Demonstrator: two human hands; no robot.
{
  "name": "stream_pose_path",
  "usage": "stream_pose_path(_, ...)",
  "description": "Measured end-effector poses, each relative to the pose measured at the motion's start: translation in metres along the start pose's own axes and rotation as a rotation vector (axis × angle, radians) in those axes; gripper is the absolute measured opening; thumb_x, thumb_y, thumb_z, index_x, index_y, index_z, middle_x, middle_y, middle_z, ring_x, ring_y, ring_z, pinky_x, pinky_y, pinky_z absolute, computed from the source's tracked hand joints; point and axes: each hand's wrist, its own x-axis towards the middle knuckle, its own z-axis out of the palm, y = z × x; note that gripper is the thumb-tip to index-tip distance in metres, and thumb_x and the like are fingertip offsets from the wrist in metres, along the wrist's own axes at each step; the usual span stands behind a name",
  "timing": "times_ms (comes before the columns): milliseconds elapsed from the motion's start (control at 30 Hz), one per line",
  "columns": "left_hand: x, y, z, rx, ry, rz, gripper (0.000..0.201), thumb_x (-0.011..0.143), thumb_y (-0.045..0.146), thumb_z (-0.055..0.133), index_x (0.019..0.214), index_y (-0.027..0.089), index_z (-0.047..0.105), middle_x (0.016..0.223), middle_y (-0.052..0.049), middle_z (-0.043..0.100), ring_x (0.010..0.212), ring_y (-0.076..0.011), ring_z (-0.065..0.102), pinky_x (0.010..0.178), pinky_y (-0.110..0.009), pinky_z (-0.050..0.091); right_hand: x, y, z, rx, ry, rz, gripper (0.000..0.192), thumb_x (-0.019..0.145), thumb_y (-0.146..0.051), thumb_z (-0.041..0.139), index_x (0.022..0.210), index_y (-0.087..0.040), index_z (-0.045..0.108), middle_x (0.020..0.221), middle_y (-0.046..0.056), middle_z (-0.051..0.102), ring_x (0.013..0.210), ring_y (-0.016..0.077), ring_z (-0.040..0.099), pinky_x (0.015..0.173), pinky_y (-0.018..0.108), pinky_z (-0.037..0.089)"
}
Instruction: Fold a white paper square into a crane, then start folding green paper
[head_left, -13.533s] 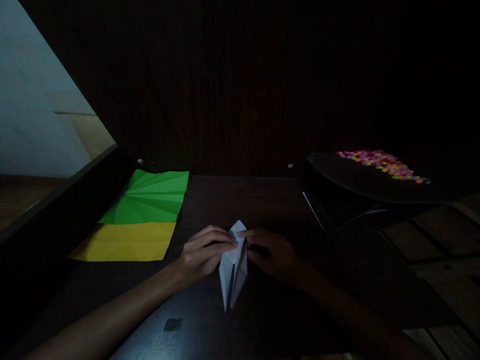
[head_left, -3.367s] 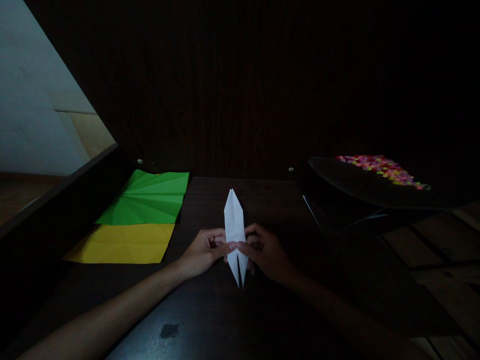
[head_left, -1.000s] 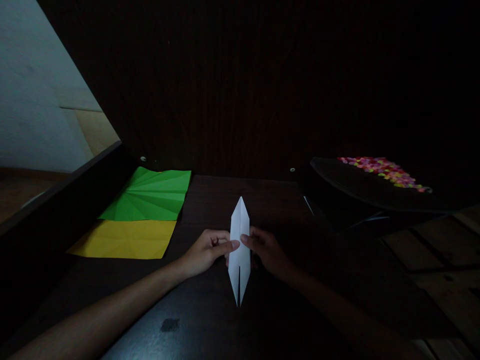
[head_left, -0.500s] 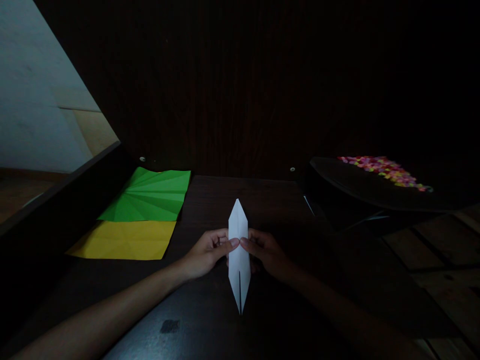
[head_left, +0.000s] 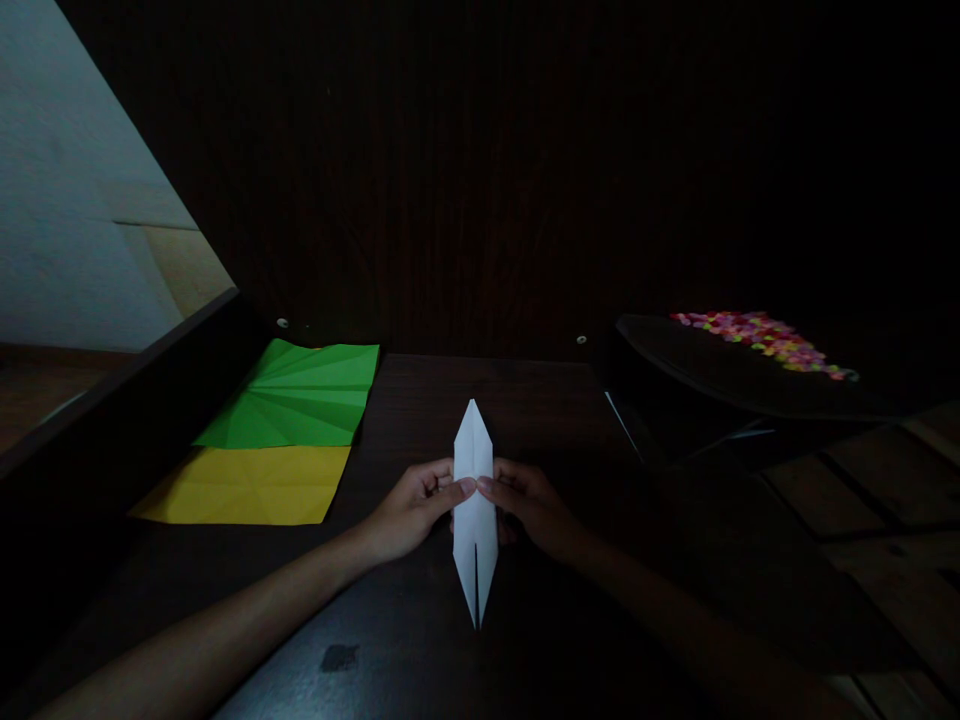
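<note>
A folded white paper (head_left: 474, 525), long and narrow, is held upright in the middle of the head view. Its top ends in a point, and a slit splits its lower end into two thin points. From the left, my left hand (head_left: 424, 505) pinches it, thumb on the front face and fingers behind. My right hand (head_left: 529, 505) grips the opposite edge the same way, and both thumb tips meet near the paper's centre. The fingers behind the paper are partly hidden.
A creased green sheet (head_left: 307, 395) overlaps a yellow sheet (head_left: 247, 487) on the dark table (head_left: 420, 620) at left. A dark panel (head_left: 465, 180) rises behind. At right, a pile of small pink and yellow pieces (head_left: 765, 338) lies on a black surface (head_left: 690, 370).
The whole view has shifted very slightly. Both hands keep the same hold on the folded white paper, whose shape looks unchanged.
</note>
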Motion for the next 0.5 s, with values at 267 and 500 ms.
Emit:
stream_pose_path(267, 0.003, -0.006, -0.0014, -0.022, 0.065, -0.001, 0.038, 0.081, 0.046, 0.069, 0.097, 0.012, 0.07, 0.08, -0.006, 0.074, 0.069, -0.0186, 0.067, 0.072, -0.031, 0.05, -0.0003, 0.0006, -0.0005, -0.046, -0.03, 0.02, 0.038, 0.082, -0.054, 0.06, 0.077, -0.017, 0.054, 0.053, -0.003, 0.057, 0.037, 0.0079, 0.05, 0.035, 0.018, 0.036)
stream_pose_path(500, 0.002, -0.0031, -0.0013, 0.021, 0.091, 0.027, 0.041, 0.077, 0.049, 0.073, 0.09, 0.011, 0.07, 0.075, -0.005, 0.073, 0.068, -0.018, 0.066, 0.067, -0.028, 0.049, 0.0003, -0.0003, -0.0001, -0.065, -0.034, 0.038, 0.04, 0.08, -0.056, 0.061, 0.072, -0.018, 0.053, 0.052, -0.004, 0.056, 0.037, 0.0079, 0.05, 0.035, 0.018, 0.035)
